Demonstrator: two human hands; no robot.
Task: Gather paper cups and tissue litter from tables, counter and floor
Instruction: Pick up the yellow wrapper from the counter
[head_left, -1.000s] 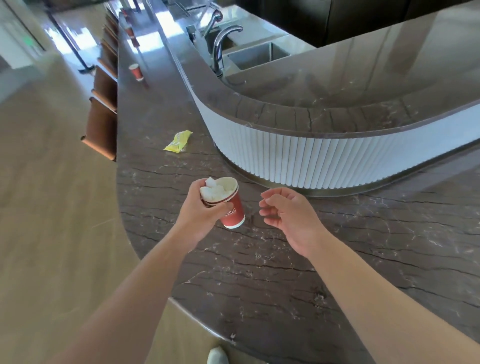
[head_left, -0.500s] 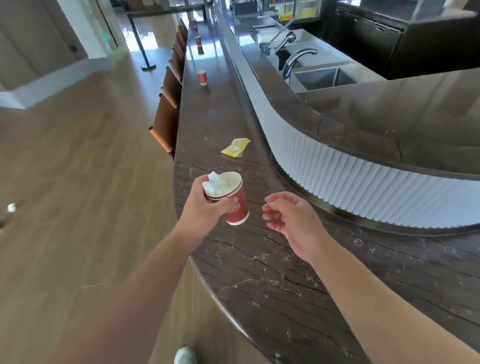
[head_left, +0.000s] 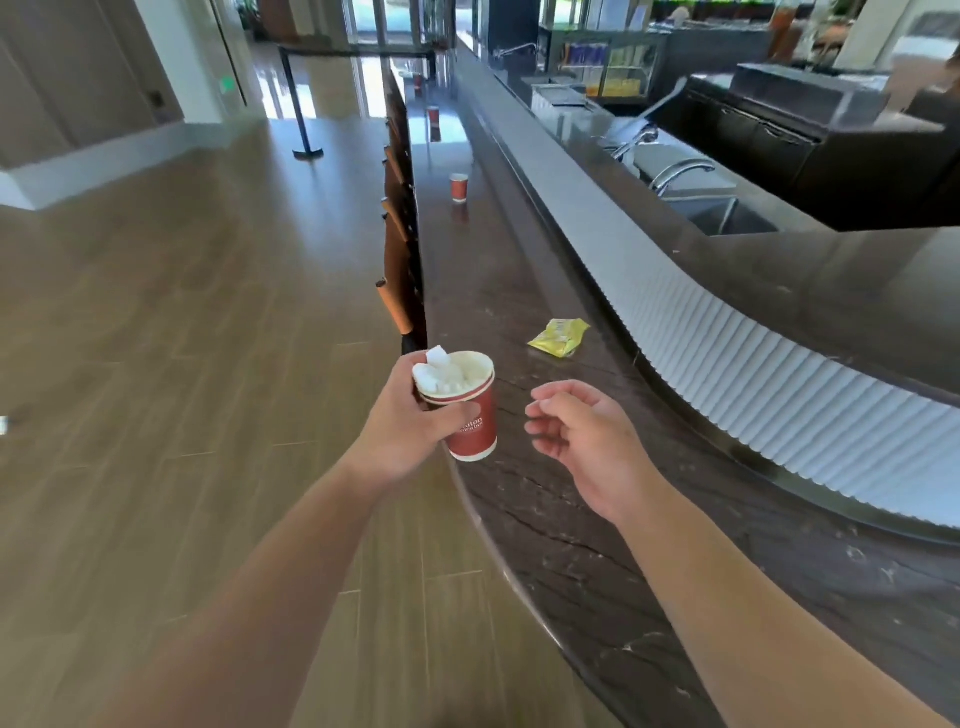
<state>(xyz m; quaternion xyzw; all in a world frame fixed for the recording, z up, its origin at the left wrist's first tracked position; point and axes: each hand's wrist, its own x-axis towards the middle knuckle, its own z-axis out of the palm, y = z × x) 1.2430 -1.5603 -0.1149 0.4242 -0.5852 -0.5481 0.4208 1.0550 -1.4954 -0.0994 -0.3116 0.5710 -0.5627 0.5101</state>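
One view only, from the head camera, and the landmark to steer by is the long dark marble counter (head_left: 519, 291) running away from the person. Over its near rounded end the left hand (head_left: 402, 423) grips a red paper cup (head_left: 475, 423), fingers curled round the wall just under the rim, with crumpled white tissue (head_left: 447, 371) stuffed inside and poking above the lip. Beside the cup, above the counter top, the right hand (head_left: 582, 434) hangs free with fingers loosely curled and holding nothing. Farther along the counter, close to its white fluted riser (head_left: 727, 364), lies a yellow wrapper (head_left: 560, 336); beyond that stands a second red cup (head_left: 459, 186), then a third cup (head_left: 432, 113) still farther off, and what looks like a fourth, too small to be sure of. The step in hand looks like moving on to the wrapper: the free right hand suits the pickup, pinching the crinkled foil rather than sliding it. Keeping the held cup upright matters, since the tissue sits proud and could tip out. The wrapper could be pressed in on top, and the far cups nested underneath.
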